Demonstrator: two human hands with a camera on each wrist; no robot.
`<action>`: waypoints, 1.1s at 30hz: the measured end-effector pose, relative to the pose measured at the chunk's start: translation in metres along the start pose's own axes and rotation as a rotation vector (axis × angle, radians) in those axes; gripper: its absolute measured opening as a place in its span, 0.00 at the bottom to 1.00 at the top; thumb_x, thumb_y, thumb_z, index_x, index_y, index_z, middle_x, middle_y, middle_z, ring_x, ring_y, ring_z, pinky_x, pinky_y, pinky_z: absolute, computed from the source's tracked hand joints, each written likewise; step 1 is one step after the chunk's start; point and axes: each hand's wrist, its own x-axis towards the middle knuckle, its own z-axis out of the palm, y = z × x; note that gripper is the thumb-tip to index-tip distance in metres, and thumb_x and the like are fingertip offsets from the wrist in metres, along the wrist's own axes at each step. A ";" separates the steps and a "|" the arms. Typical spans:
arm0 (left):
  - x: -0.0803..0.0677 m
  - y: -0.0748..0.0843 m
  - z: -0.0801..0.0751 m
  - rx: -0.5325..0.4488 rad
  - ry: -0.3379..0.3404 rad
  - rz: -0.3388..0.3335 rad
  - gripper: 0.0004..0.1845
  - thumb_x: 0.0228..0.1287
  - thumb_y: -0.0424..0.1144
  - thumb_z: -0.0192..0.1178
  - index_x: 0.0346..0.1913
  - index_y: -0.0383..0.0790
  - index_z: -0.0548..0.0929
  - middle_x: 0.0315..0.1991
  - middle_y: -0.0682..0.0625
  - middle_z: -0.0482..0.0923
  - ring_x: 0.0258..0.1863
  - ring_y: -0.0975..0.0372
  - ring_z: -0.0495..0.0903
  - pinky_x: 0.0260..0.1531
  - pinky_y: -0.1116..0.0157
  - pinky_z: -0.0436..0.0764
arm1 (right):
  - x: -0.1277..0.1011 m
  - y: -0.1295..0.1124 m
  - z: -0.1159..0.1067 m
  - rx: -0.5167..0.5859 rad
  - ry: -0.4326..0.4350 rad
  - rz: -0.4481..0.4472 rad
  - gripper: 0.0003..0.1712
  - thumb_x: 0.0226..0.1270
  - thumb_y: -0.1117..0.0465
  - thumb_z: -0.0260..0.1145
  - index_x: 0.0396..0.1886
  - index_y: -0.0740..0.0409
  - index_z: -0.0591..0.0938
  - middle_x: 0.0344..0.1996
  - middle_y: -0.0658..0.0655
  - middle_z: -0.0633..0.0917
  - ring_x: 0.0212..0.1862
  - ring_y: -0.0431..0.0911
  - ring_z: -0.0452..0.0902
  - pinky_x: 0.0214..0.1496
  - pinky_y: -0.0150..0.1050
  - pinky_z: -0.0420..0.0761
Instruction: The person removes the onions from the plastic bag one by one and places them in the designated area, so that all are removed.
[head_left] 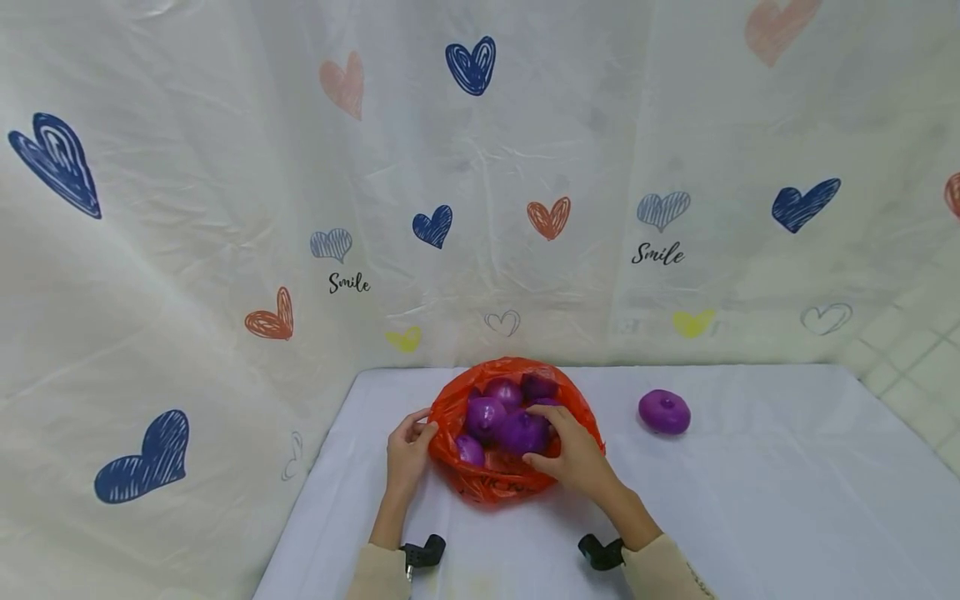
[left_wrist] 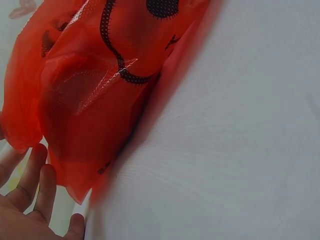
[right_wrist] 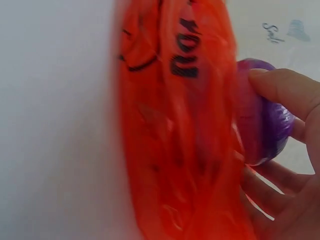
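On curtain [head_left: 225, 208]: "Smile" [head_left: 349, 283] beneath hearts

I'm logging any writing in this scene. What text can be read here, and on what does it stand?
"Smile" on the curtain, under a pale blue heart.
"Smile" again on the curtain, further right.
Black print on the orange bag: blurred and turned, not readable.
Same bag from the left wrist: only black lines, no readable word.
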 end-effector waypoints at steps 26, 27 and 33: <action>-0.001 0.002 -0.001 0.011 0.003 0.002 0.15 0.71 0.40 0.61 0.59 0.48 0.85 0.40 0.44 0.82 0.38 0.58 0.77 0.36 0.74 0.81 | -0.003 0.031 -0.093 0.046 0.215 0.042 0.44 0.63 0.54 0.76 0.75 0.53 0.65 0.68 0.64 0.72 0.60 0.58 0.76 0.57 0.54 0.84; -0.001 0.002 -0.001 0.010 0.001 0.001 0.15 0.71 0.40 0.61 0.59 0.48 0.85 0.40 0.44 0.82 0.39 0.57 0.77 0.36 0.73 0.81 | -0.003 0.033 -0.096 0.043 0.219 0.052 0.45 0.63 0.53 0.76 0.75 0.53 0.65 0.67 0.64 0.72 0.60 0.58 0.77 0.56 0.54 0.85; -0.003 0.006 -0.002 0.005 -0.007 -0.004 0.16 0.72 0.40 0.61 0.60 0.46 0.85 0.41 0.43 0.82 0.38 0.57 0.77 0.36 0.73 0.81 | -0.011 0.044 -0.113 0.055 0.269 0.096 0.44 0.65 0.53 0.75 0.76 0.53 0.63 0.66 0.68 0.71 0.58 0.64 0.77 0.53 0.60 0.85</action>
